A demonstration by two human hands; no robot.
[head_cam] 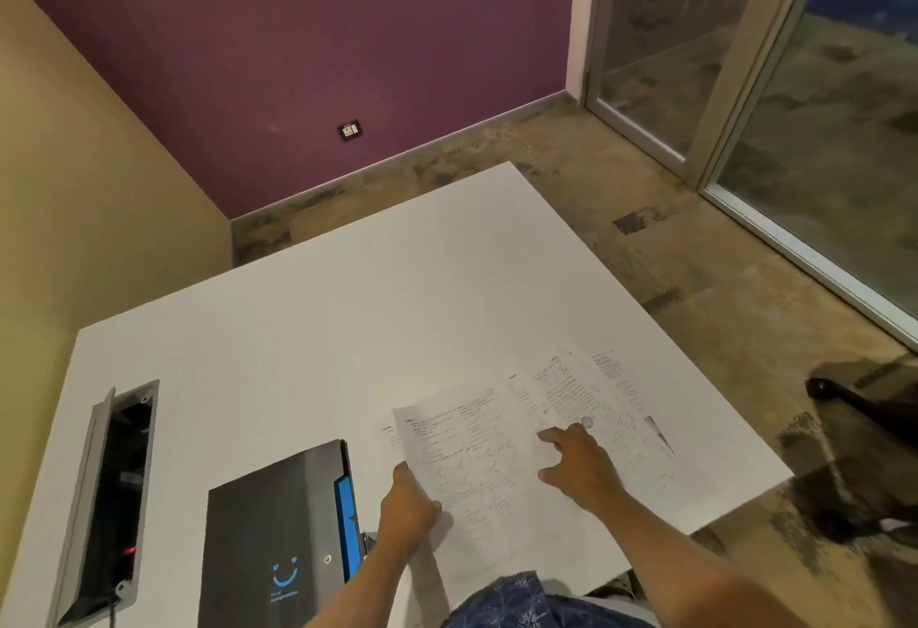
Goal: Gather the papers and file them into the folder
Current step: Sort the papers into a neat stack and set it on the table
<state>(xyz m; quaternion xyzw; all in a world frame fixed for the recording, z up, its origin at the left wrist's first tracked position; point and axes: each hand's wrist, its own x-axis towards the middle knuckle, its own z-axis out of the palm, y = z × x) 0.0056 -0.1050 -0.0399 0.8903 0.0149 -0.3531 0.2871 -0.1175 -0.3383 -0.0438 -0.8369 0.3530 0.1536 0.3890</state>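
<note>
Pinching near-left edge of top sheet [462, 463], left hand [405, 508] lifts it slightly. Right hand [578, 466] spread flat, pressing papers [591, 404] fanned on table [347, 309]. Sheets light, floppy, likely slippery; square edges, grip both sides. Folder [278, 528] closed, just left.

you are looking through a wide-angle lens, so straight lines bow toward the edges, most at 9 and 3 o'clock. the room light is warm, dim and even, and the white table [347, 309] is the brightest surface. soft shadows lie under your left hand [405, 508] at 6 o'clock. the print on the papers [477, 448] is smeared and unreadable. the glass door [660, 46] at 1 o'clock shows murky reflections.
</note>
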